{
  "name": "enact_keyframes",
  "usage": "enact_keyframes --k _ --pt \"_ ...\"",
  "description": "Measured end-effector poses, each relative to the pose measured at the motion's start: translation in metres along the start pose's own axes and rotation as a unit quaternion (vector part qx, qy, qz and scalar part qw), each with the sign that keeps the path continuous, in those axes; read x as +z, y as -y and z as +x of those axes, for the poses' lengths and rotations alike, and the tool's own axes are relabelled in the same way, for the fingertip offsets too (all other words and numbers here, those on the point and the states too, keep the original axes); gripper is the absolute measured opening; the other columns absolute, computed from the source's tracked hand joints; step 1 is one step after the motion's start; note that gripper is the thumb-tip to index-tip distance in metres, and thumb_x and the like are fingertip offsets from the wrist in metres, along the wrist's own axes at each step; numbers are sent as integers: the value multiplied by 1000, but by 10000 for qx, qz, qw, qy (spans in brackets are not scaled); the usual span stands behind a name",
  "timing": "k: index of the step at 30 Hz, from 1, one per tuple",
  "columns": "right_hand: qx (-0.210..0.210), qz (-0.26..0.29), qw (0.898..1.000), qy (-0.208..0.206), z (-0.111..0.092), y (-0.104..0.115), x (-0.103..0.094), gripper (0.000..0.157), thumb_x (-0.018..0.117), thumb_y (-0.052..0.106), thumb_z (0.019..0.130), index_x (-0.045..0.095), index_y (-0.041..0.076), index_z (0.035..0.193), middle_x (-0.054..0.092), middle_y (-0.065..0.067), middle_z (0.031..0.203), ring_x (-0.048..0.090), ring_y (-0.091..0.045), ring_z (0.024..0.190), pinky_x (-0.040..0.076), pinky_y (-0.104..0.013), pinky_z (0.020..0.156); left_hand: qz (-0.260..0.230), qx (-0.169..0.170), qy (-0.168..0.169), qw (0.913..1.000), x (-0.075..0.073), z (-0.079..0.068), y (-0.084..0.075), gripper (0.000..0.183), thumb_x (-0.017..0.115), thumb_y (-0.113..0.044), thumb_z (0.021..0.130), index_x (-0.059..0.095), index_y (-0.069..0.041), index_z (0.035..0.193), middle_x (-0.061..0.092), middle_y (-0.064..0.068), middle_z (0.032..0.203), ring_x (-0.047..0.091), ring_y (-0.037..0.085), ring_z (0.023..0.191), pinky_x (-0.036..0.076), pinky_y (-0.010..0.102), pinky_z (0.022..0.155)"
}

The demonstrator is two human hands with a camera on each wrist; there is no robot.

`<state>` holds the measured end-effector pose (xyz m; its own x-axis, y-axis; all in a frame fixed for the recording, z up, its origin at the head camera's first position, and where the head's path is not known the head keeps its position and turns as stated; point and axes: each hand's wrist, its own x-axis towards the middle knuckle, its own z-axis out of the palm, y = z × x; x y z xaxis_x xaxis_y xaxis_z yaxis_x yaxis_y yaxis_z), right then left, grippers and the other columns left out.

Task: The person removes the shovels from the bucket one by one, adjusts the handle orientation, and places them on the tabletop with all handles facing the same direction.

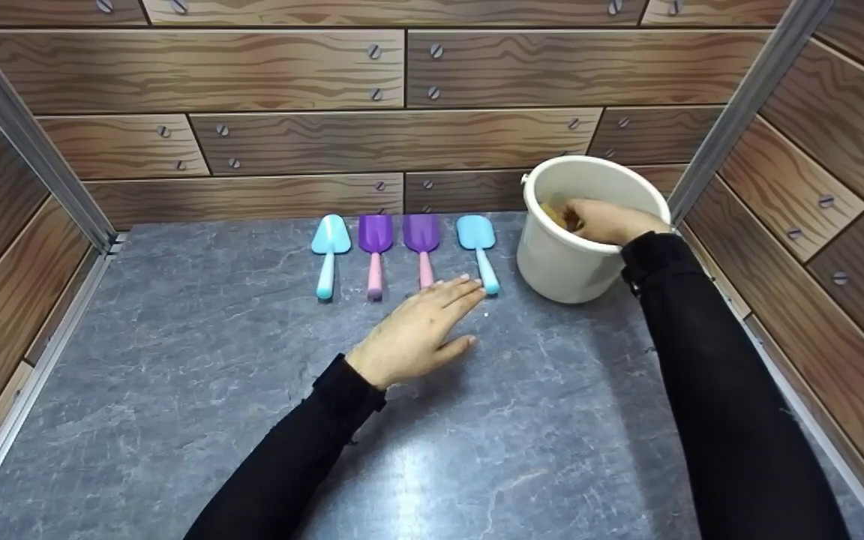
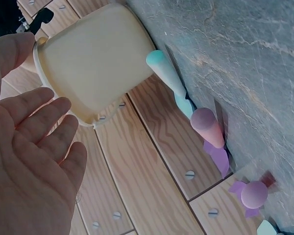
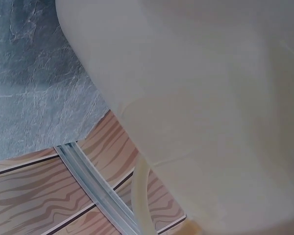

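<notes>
My right hand (image 1: 612, 220) reaches over the rim into a cream bucket (image 1: 571, 270), its fingers bent. A yellow-orange thing (image 1: 550, 213) shows beside those fingers; the bucket wall hides most of it, and whether I grip it cannot be told. With fingers extended, my left hand (image 1: 421, 330) hovers above the table, apart from the tools. Behind its fingertips stand a purple toy shovel (image 1: 421, 232) with a pink handle and a blue toy shovel (image 1: 475, 232). Farther left are another purple shovel (image 1: 376, 234) and a turquoise pointed trowel (image 1: 331, 236).
The grey marbled tabletop (image 1: 199, 360) has wood-print panels (image 1: 289, 142) at the back and both sides. Metal rails (image 1: 739, 105) run up the corners. The bucket's pale handle (image 3: 139, 196) hangs at its side, near the back right corner.
</notes>
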<state>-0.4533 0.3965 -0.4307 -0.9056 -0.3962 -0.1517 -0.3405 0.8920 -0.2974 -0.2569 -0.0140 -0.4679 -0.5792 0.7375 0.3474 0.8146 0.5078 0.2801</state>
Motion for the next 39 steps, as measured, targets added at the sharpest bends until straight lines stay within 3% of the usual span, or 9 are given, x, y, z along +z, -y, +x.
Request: enact_keyframes --k 3,8,13,21,24,30,35,39 --pt "-12 -116 9998 -167 9 -15 4 20 74 21 98 69 9 113 73 -9 108 66 -28 100 51 -40 90 -8 -2 8 10000 0 0 0 70 74 -29 117 50 1 175 52 22 183 48 41 174 36 59 148" --pt "-341 -157 9975 -599 4 -12 0 15 78 19 100 64 15 101 70 -5 100 65 -25 95 53 -42 88 7 15 -23 10000 1 0 1 70 75 -29 117 50 1 175 53 22 182 48 41 174 36 59 148" --pt "-309 -148 9953 -909 -3 -3 -2 17 78 14 103 64 7 111 74 -14 111 70 -32 105 58 -50 99 -17 23 -16 10000 1 0 1 69 74 -29 117 50 1 175 53 22 182 48 42 173 37 60 148" --pt "-163 201 9910 -1313 -33 41 -23 32 73 3 109 59 -7 136 73 -30 127 73 -50 125 61 -65 116 31 -39 60 10000 0 0 1 69 71 -32 119 49 -1 176 52 21 183 47 41 175 35 59 148" --pt "-257 322 9897 -1372 -42 53 -29 31 71 -1 109 58 -10 136 70 -35 128 71 -57 128 59 -71 119 2 -72 66 10000 -1 0 2 69 71 -32 119 49 -2 177 52 21 183 47 41 175 35 59 149" --pt "-280 284 9860 -1617 -44 50 -32 23 73 0 108 60 -3 126 68 -21 116 71 -43 118 62 -61 112 -67 -89 77 9999 -2 0 4 70 70 -32 119 48 -1 177 52 21 183 47 43 174 35 60 148" --pt "-143 325 9870 -1565 -53 62 -39 22 72 0 111 58 -4 127 67 -28 121 70 -51 124 59 -68 115 -105 -120 73 9998 -2 -1 5 69 70 -33 119 48 -2 177 51 20 184 47 43 174 36 62 148" --pt "-20 370 9873 -1546 -59 70 -43 21 71 2 114 56 -2 128 66 -27 125 70 -50 131 59 -68 119 -103 -153 64 9998 -2 -2 5 69 70 -33 119 47 -3 178 51 19 185 47 42 175 37 62 147"
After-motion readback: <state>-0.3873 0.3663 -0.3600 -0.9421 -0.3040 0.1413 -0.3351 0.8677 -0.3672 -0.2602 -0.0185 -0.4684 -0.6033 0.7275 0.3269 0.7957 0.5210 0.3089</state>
